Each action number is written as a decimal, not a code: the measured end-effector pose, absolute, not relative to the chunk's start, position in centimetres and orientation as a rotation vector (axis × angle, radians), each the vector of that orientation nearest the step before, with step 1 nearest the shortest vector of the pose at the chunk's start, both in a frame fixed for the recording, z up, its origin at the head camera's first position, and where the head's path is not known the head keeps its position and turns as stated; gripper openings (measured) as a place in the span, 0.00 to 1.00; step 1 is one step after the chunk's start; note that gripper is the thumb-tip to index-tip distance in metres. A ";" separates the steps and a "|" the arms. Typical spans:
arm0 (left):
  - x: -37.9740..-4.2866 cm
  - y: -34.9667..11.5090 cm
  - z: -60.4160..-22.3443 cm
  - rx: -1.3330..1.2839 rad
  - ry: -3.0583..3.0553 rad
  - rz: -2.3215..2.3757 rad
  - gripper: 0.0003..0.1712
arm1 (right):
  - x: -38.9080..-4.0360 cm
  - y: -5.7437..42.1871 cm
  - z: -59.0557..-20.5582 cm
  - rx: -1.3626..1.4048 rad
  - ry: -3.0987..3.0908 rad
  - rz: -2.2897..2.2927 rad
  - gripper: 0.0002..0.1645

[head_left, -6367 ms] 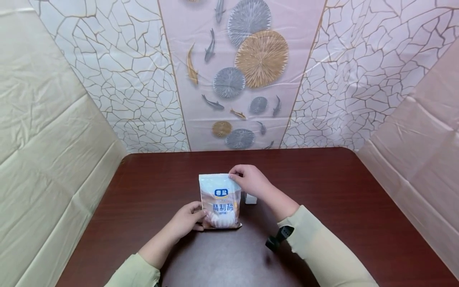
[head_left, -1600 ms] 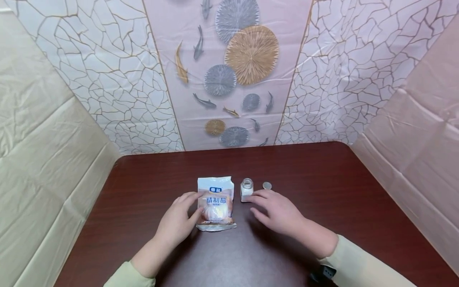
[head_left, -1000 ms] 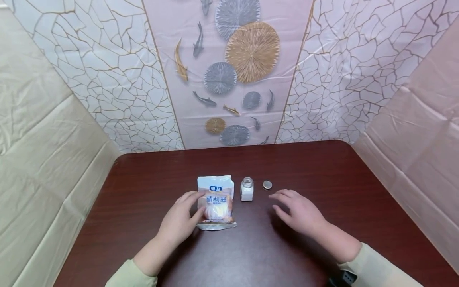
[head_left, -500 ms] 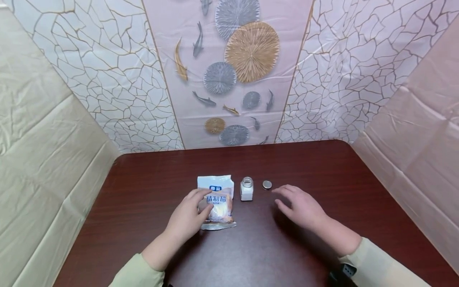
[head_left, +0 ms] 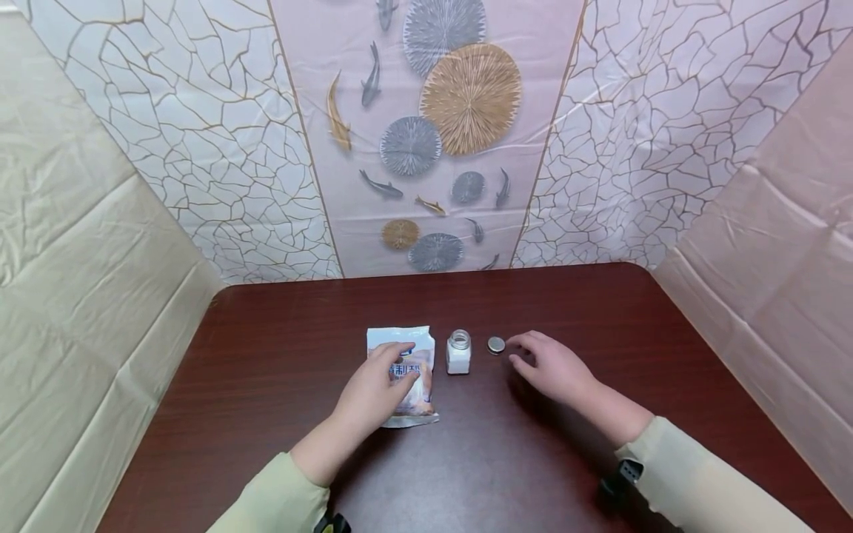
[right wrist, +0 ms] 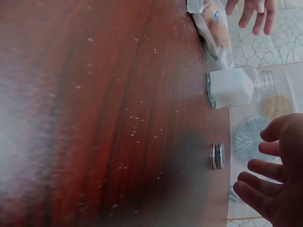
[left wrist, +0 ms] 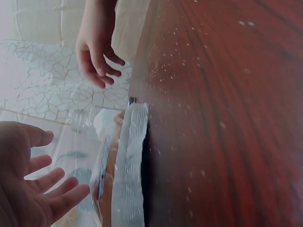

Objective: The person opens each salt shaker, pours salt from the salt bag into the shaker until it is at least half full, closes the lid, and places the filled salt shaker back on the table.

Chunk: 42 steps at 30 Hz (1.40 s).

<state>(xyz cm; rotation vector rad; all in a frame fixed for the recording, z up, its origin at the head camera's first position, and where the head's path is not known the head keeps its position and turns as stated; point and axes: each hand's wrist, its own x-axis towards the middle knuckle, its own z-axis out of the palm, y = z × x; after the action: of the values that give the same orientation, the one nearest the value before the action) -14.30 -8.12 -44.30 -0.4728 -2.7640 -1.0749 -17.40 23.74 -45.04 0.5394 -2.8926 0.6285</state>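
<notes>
A salt bag (head_left: 420,403) with blue Chinese print lies on the dark red table. Above it hovers my left hand (head_left: 376,381), thumb and fingers spread apart and holding nothing; in the left wrist view a gap shows between those fingers and the bag (left wrist: 128,179). Right of the bag stands a small glass jar (head_left: 458,359), its mouth uncovered, with white salt inside. A round metal lid (head_left: 496,345) lies beside the jar. My right hand (head_left: 549,366) is just right of the lid, fingers loosely bent, apart from it in the right wrist view.
White grains (right wrist: 135,118) are scattered over the table surface. A patterned cloth (head_left: 426,222) hangs behind the table's far edge, and beige cloth walls (head_left: 100,296) flank both sides.
Both hands held the bag upright earlier; now it lies flat, untouched. Lately my left hand has moved forward and right over it. My right hand left the jar and moved near the lid.
</notes>
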 end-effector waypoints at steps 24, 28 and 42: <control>-17.1 -2.3 -45.0 -0.438 -2.869 -1.353 0.33 | -20.3 21.7 -45.5 0.431 -3.086 0.457 0.21; -17.6 -1.9 -45.2 -0.437 -2.924 -1.309 0.37 | -20.6 21.5 -45.5 0.404 -3.130 0.438 0.23; -18.9 -0.4 -46.0 -0.476 -2.984 -1.119 0.40 | -21.7 20.6 -45.2 0.373 -3.179 0.390 0.27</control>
<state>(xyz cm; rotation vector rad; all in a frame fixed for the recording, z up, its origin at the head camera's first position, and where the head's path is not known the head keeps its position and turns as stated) -18.86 -0.38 -46.01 -0.4758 -2.9844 -1.1187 -21.70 20.65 -45.17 0.3729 -3.1786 0.3903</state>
